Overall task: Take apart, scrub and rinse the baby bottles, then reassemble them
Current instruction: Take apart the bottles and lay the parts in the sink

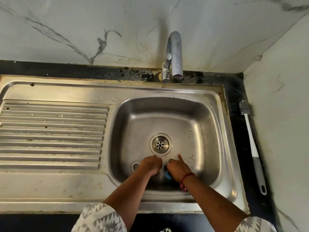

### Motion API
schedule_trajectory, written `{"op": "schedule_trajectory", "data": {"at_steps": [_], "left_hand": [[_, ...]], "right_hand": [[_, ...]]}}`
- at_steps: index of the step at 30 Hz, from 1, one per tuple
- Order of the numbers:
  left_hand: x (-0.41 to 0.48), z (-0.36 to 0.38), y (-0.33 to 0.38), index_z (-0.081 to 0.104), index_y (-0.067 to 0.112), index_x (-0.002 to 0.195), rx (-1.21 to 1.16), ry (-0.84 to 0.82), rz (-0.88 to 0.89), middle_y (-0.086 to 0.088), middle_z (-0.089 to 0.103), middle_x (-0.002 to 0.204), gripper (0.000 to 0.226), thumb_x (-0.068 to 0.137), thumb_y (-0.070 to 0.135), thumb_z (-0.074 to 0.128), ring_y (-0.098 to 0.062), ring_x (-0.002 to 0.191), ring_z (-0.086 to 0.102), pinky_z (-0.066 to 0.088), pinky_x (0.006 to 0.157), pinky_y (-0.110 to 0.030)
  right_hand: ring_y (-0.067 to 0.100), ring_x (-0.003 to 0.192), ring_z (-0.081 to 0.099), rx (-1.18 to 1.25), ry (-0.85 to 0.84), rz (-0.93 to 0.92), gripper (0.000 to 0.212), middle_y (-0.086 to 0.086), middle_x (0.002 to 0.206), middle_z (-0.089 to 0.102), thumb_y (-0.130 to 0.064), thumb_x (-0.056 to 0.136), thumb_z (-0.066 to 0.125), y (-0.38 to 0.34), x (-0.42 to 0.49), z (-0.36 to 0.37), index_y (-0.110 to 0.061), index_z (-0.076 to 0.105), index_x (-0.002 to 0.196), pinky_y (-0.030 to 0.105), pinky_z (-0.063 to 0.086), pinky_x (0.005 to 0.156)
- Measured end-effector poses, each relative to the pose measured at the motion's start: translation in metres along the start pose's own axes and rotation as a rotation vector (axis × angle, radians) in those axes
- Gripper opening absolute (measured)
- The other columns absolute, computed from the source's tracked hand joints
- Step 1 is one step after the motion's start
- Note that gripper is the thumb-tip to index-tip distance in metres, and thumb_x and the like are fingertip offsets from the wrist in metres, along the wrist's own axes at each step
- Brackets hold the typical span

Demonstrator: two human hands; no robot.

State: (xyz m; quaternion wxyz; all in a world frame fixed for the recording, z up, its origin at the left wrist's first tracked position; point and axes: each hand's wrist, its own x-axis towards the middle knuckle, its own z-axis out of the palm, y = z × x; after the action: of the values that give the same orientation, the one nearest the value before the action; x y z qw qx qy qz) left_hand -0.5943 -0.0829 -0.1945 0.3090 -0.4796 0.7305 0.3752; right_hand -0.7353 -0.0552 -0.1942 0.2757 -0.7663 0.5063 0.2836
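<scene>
In the sink point(209, 124), at 6 o'clock from the drain point(160, 144), the right hand point(178, 168) has its fingers curled round a blue bottle cap point(167, 175), with the index finger straight. The left hand point(151, 164) curls beside it; I cannot tell what it holds. A clear ring point(135, 165) lies at its 9 o'clock. A hard twist could make the cap slip and drop into the sink.

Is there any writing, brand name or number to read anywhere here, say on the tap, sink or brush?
None can be read.
The tap, sink and bottle brush show no lettering.
The blue part beside the right hand is mostly hidden; no print shows on it.
</scene>
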Motion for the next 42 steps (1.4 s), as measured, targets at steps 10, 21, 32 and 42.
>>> {"op": "schedule_trajectory", "data": {"at_steps": [10, 21, 32, 42], "left_hand": [[-0.011, 0.002, 0.003, 0.055, 0.007, 0.132, -0.056, 0.0, 0.029, -0.014, 0.059, 0.131, 0.043, 0.09, 0.002, 0.063, -0.028, 0.12, 0.058, 0.048, 0.096, -0.034], [-0.02, -0.015, -0.006, 0.043, 0.015, 0.148, -0.091, 0.041, 0.014, -0.011, 0.047, 0.148, 0.061, 0.091, 0.001, 0.061, -0.028, 0.133, 0.048, 0.042, 0.108, -0.036], [-0.033, -0.024, -0.017, 0.039, 0.019, 0.15, -0.14, 0.129, -0.034, -0.011, 0.047, 0.147, 0.062, 0.092, 0.004, 0.056, -0.028, 0.13, 0.051, 0.045, 0.105, -0.035], [-0.09, -0.044, -0.054, 0.057, 0.016, 0.136, -0.479, 0.524, -0.123, -0.009, 0.066, 0.13, 0.052, 0.087, -0.001, 0.05, -0.02, 0.121, 0.061, 0.045, 0.105, -0.029]], "right_hand": [[0.027, 0.116, 0.058, 0.004, 0.03, 0.02, 0.031, 0.01, 0.125, 0.06, -0.014, 0.093, 0.06, 0.002, -0.005, 0.0, -0.014, 0.061, 0.124, 0.049, -0.001, 0.121], [0.024, 0.132, 0.048, 0.111, 0.074, 0.06, 0.055, 0.007, 0.139, 0.055, -0.013, 0.091, 0.063, 0.012, -0.01, -0.013, -0.02, 0.047, 0.143, 0.05, -0.002, 0.122], [0.024, 0.133, 0.048, 0.206, 0.151, 0.049, 0.063, 0.008, 0.14, 0.055, -0.004, 0.087, 0.066, 0.003, -0.016, -0.027, -0.02, 0.046, 0.145, 0.049, 0.005, 0.124], [0.014, 0.102, 0.066, 0.675, 0.441, -0.072, 0.035, 0.003, 0.113, 0.071, -0.002, 0.09, 0.057, -0.029, -0.013, -0.078, -0.017, 0.071, 0.118, 0.024, 0.051, 0.095]]}}
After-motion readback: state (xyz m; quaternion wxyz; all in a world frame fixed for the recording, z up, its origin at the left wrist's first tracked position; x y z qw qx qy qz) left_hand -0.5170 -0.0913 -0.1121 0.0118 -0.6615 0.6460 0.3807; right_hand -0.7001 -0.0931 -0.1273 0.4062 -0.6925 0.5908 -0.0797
